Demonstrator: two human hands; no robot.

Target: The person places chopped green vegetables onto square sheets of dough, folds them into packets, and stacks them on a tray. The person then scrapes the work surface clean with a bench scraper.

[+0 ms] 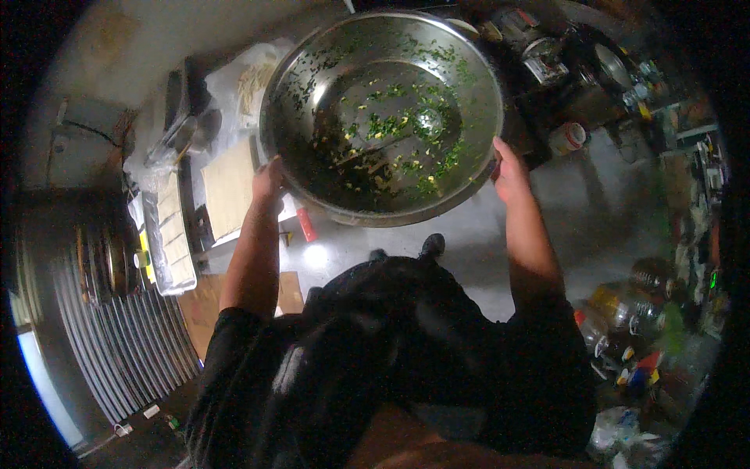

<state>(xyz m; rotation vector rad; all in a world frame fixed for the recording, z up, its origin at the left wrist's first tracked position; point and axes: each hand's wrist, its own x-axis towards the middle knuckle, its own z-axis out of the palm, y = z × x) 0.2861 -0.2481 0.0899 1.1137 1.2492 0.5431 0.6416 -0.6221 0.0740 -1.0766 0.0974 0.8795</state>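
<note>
Between my two arms I hold a large round metal basin (383, 209) out in front of me, above the floor. Chopped green leaves (383, 125) with small yellow bits cling to its bottom and walls, scattered thinly. My left hand (268, 181) grips the rim at the lower left, its fingers partly hidden under the edge. On the opposite side, my right hand (509, 170) is closed on the rim, thumb up along the outside.
To the left, a pale board (228, 190) and a long tray (176, 242) lie near plastic bags. A red cylinder (305, 224) is below the basin. A round tub (570, 137) sits on the floor at right, with bottles (613, 305) further down and a ribbed metal shutter (125, 352) at left.
</note>
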